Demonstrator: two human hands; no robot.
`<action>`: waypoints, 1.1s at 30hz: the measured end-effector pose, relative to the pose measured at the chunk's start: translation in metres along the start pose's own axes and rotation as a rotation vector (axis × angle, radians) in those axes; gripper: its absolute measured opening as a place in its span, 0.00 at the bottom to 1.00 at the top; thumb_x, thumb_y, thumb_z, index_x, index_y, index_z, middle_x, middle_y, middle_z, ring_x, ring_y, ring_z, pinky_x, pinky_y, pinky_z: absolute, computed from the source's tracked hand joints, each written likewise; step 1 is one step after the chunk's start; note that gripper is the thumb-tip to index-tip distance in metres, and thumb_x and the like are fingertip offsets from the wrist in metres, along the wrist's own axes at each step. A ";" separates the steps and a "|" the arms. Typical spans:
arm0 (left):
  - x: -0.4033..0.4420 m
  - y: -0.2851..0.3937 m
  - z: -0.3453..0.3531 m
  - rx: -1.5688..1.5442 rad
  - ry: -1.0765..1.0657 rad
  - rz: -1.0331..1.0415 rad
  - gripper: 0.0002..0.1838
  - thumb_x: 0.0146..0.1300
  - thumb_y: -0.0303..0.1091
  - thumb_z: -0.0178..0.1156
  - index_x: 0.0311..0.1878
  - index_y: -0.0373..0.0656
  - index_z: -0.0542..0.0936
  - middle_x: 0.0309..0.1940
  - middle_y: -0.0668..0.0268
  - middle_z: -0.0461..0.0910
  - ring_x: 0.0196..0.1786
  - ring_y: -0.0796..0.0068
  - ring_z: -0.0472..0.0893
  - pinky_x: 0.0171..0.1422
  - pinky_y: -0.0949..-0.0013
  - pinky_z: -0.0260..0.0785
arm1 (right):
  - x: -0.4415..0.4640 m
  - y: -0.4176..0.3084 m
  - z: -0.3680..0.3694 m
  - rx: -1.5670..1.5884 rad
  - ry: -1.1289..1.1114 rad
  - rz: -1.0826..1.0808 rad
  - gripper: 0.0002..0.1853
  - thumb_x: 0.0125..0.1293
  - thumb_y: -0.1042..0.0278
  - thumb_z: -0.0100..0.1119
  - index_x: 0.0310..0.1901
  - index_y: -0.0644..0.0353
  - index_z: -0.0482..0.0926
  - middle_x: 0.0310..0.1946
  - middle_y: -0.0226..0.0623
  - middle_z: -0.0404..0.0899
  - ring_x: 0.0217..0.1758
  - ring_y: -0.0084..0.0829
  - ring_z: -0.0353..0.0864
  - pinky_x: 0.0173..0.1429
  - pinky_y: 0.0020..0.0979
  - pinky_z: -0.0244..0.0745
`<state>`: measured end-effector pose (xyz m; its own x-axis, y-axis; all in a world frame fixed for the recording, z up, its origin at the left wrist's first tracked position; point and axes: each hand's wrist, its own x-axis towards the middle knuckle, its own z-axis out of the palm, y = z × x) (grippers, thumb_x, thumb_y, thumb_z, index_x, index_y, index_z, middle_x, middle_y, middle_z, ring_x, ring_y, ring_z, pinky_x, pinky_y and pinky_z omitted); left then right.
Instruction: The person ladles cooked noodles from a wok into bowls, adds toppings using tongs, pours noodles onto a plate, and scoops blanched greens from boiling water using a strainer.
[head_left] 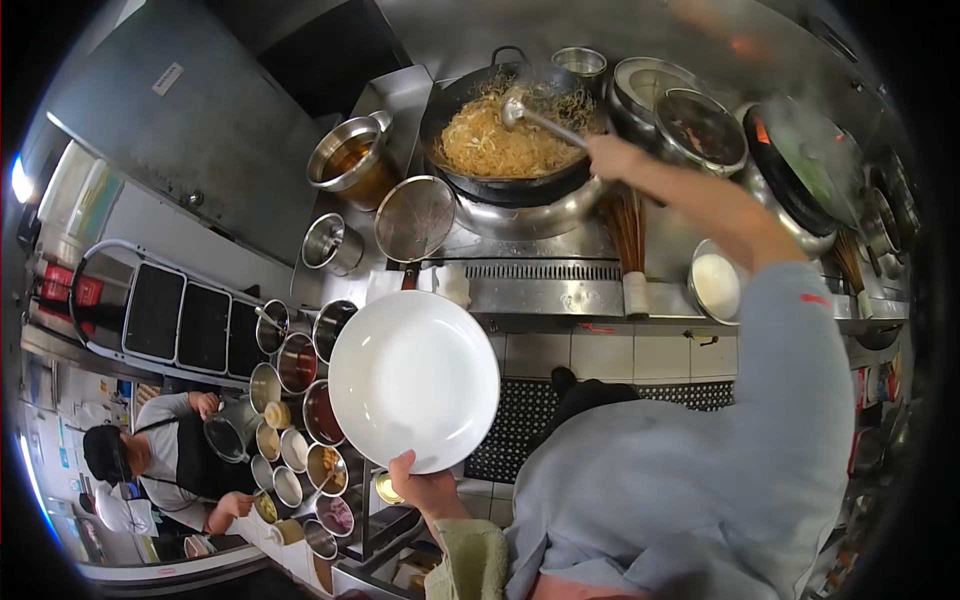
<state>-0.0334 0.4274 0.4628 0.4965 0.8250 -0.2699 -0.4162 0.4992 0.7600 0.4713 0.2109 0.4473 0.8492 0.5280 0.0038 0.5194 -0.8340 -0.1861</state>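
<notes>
My right hand (615,160) is closed around the handle of a metal ladle (548,126). The ladle's bowl rests in stir-fried noodles (505,140), pale with darker strands toward the back right, in a black wok (437,105) on the stove. With my left hand (420,482) I grip the near rim of a large white plate (413,380), thumb on top, and nothing lies on it. The plate is held out in front of the counter. Between plate and wok a round mesh strainer (415,220) rests near the counter edge.
A pot of amber liquid (352,165) stands left of the wok. To its right are a lidded-looking pot, a steaming second wok (800,165) and a bamboo brush (626,235). Several ingredient containers (322,412) fill the left rack. A co-worker (170,450) in a black cap stands beyond them.
</notes>
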 end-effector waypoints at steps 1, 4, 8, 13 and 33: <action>0.013 -0.001 0.004 0.004 0.003 -0.005 0.35 0.44 0.33 0.54 0.61 0.35 0.67 0.54 0.57 0.73 0.56 0.56 0.75 0.62 0.55 0.69 | 0.019 0.018 -0.015 0.162 -0.101 0.045 0.12 0.55 0.76 0.51 0.39 0.74 0.76 0.25 0.50 0.78 0.28 0.42 0.83 0.28 0.40 0.79; 0.045 -0.004 0.023 0.031 0.010 -0.036 0.35 0.45 0.32 0.54 0.62 0.36 0.67 0.54 0.57 0.73 0.58 0.57 0.74 0.63 0.55 0.69 | 0.021 0.000 -0.061 0.328 -0.308 0.244 0.13 0.61 0.69 0.53 0.48 0.60 0.72 0.22 0.39 0.74 0.23 0.33 0.77 0.21 0.35 0.73; 0.084 -0.012 0.048 0.052 0.034 -0.057 0.36 0.43 0.31 0.52 0.62 0.35 0.66 0.53 0.56 0.72 0.58 0.56 0.73 0.60 0.56 0.70 | 0.070 -0.019 -0.020 0.729 -0.191 0.251 0.18 0.71 0.59 0.45 0.57 0.58 0.63 0.20 0.30 0.63 0.16 0.21 0.65 0.15 0.28 0.67; 0.151 -0.005 0.034 0.133 -0.028 -0.149 0.34 0.44 0.32 0.52 0.60 0.34 0.67 0.51 0.55 0.73 0.55 0.57 0.75 0.58 0.57 0.71 | 0.021 -0.044 -0.036 0.358 -0.343 0.015 0.27 0.70 0.59 0.47 0.67 0.56 0.58 0.27 0.45 0.76 0.21 0.32 0.77 0.20 0.34 0.72; 0.366 -0.047 0.138 0.675 -0.234 0.444 0.27 0.60 0.25 0.49 0.64 0.32 0.61 0.57 0.54 0.67 0.58 0.65 0.68 0.66 0.64 0.57 | -0.028 -0.088 -0.121 1.061 -0.502 0.781 0.27 0.72 0.65 0.45 0.70 0.57 0.54 0.21 0.28 0.66 0.14 0.17 0.64 0.16 0.21 0.61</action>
<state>0.2731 0.6696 0.4101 0.5705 0.7939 0.2102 -0.1017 -0.1857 0.9773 0.4138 0.2500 0.5825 0.6404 0.1798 -0.7467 -0.5716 -0.5377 -0.6198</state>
